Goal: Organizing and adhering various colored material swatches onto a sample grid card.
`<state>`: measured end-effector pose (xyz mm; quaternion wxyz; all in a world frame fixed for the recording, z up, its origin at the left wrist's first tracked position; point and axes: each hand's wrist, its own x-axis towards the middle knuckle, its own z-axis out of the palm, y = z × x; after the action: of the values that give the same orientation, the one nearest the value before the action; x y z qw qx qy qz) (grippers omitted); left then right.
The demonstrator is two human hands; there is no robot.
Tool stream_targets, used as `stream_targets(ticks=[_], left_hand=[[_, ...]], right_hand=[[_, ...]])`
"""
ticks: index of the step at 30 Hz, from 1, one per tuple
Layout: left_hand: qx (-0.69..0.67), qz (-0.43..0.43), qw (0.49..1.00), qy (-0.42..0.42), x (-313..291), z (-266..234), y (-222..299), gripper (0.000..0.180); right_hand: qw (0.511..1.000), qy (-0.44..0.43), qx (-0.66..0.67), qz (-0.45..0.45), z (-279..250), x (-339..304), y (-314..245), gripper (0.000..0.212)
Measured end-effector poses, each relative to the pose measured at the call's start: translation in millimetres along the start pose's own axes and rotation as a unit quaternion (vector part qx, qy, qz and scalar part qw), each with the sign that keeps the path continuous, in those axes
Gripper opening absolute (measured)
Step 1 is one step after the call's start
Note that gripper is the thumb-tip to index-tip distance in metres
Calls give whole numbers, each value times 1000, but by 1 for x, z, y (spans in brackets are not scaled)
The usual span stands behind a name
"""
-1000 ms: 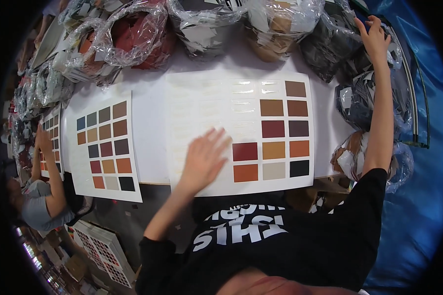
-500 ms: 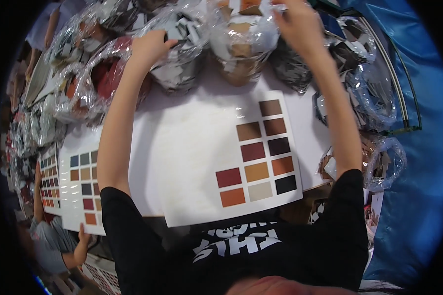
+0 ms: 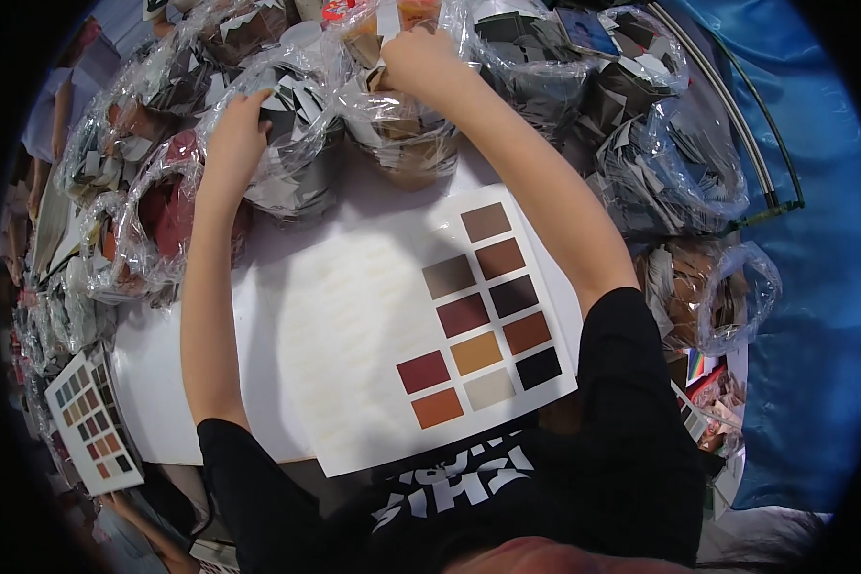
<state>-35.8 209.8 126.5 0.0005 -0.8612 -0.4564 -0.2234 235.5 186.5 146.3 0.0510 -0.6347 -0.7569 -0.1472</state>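
My right hand reaches into a clear plastic bag of tan and brown pieces at the far middle; its fingertips are hidden among the bag's contents. Beside the neighbouring clear bag of grey and white pieces is my left hand, its thumb and forefinger apart near the rim, with nothing visible between them. A white sample card lies tilted on the table in front of me. Rows of brown, maroon, ochre, orange, beige and black rectangles cover its right side, and my arms' shadows fall across it.
More plastic bags of coloured pieces crowd the left, including a dark red one. Grey-filled bags and a brown-filled bag stand right, beside a blue sheet. Another person's arm and a similar card are at lower left.
My right hand has moved left from the tan bag's right edge into it. My left hand stays by the grey bag. The view has shifted, and the other person's nearer card no longer shows.
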Motion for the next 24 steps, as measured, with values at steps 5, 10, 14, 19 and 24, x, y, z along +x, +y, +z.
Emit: stream_targets(ticks=[5,10,14,19,24], left_hand=[[-52,12,983,178,-40,-50,67,16],[-263,-146,950,88,-158,-59,130,14],[-345,-271,898,-43,-249,-32,151,12],[-428,-370,821,-70,-314,-19,180,11],[-364,-373,850,-74,-324,-21,185,7]], right_hand=[[995,-80,51,39,-13,2,9,31],[985,95,132,61,-18,-12,1,74],[978,107,148,97,9,9,6,53],[979,154,135,16,8,-3,15,11],[921,258,288,47,-65,-48,11,11]])
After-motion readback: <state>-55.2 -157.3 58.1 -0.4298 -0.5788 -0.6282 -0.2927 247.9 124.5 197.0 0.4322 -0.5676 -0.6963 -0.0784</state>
